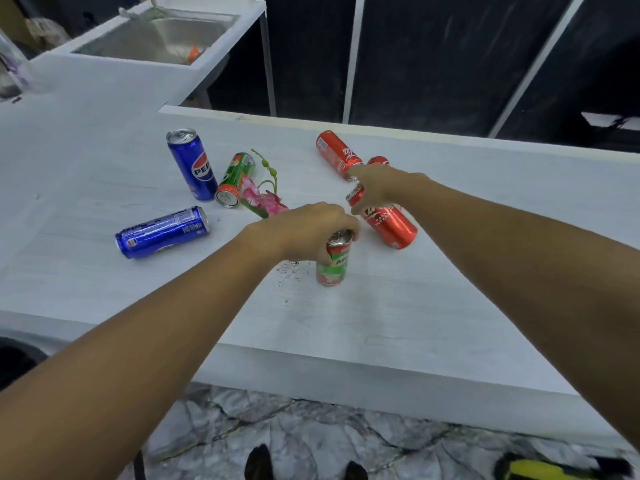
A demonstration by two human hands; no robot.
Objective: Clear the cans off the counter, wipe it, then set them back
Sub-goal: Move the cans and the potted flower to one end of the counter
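Landmark for all positions: the upright green can [331, 263], near the front middle of the white counter [433, 323].

Far left of it, a blue can [162, 232] lies on its side. Behind that, left and further back from the landmark, a second blue can [191, 163] stands tilted with a lying green can [235, 180] resting against its base. Between that pair and the landmark lies a pink artificial flower sprig [263, 199], partly hidden by the left hand.

Left hand [304, 226]: fingers curled over the top of the upright green can, gripping it from above. Probably a top grip so it lifts straight up without tipping. Dark crumbs [291, 271] lie just left of its base, presumably what the wipe is for.

Right hand [375, 190], just right of and behind the landmark: fingers closed round the upper end of a red can [389, 221] lying on its side, index finger stretched toward another lying red can [337, 154] further back. A third red can [378, 161] shows only as a sliver behind the hand.

Judgement: clearing has barely begun; all seven cans remain on the counter. The sprig also sits in the wiping area and may need moving.

Far back left of the landmark, a steel sink [156, 36] is set in a side counter.
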